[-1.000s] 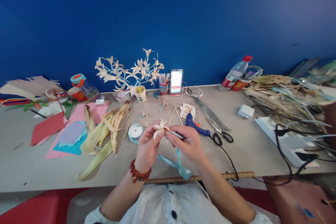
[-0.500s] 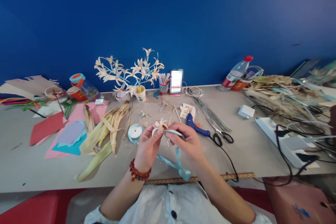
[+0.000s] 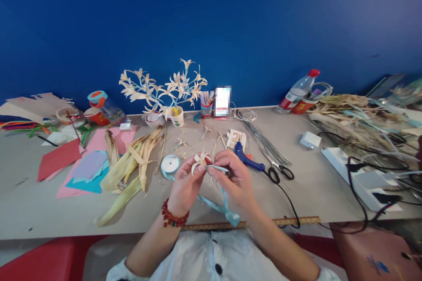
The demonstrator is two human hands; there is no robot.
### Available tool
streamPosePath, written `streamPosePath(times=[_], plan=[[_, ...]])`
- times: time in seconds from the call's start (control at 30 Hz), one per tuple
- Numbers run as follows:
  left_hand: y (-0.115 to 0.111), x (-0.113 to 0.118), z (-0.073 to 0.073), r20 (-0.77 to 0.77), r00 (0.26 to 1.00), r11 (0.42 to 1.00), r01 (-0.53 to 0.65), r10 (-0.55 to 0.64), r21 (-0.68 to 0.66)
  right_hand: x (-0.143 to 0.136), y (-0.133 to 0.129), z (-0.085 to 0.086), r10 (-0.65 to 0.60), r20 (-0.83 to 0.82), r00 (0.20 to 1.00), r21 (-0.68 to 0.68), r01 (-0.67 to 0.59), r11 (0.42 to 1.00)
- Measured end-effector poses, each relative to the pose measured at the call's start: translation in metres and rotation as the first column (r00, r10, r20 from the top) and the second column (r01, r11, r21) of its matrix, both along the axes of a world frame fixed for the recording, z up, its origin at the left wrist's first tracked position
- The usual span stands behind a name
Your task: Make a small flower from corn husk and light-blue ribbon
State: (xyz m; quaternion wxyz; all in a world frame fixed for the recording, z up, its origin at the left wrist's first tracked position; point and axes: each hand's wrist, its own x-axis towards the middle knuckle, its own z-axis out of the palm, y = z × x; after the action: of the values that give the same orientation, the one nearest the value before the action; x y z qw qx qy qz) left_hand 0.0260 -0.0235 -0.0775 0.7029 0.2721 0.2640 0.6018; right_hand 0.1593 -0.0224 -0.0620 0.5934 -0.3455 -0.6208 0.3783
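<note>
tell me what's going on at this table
A person is at a table with a small flower in the left hand and pale blue ribbon in the right hand, held close beside it and trailing below. A spool lies just past the left hand. To the right lie a glue gun and scissors, and more flowers stand near the wall.

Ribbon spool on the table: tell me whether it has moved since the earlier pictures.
No. The ribbon spool keeps its place, just right of the corn husks in view.
</note>
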Motion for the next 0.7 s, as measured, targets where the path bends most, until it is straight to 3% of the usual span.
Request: streamPosePath(times=[0.17,0.33,0.5,0.7], plan=[[-0.0006,-0.0025,0.0022,-0.011,0.998,0.998,0.060,-0.060,0.015,0.0050,0.0018,0.0055,-0.008,0.079,0.997,0.107,0.000,0.994],[0.0006,-0.0031,0.0041,-0.048,0.997,0.998,0.058,-0.058,0.000,0.0063,0.0008,0.0069,-0.005,0.116,0.993,0.111,-0.008,0.994],[0.0007,-0.0013,0.0028,-0.051,0.998,0.999,0.039,-0.040,-0.006,0.0048,-0.0016,0.0043,-0.006,0.103,0.995,0.022,0.003,1.000],[0.0002,0.0017,-0.0007,-0.043,0.999,1.000,-0.010,0.010,-0.003,0.0029,-0.0045,-0.0002,0.028,0.033,0.999,-0.235,-0.019,0.972]])
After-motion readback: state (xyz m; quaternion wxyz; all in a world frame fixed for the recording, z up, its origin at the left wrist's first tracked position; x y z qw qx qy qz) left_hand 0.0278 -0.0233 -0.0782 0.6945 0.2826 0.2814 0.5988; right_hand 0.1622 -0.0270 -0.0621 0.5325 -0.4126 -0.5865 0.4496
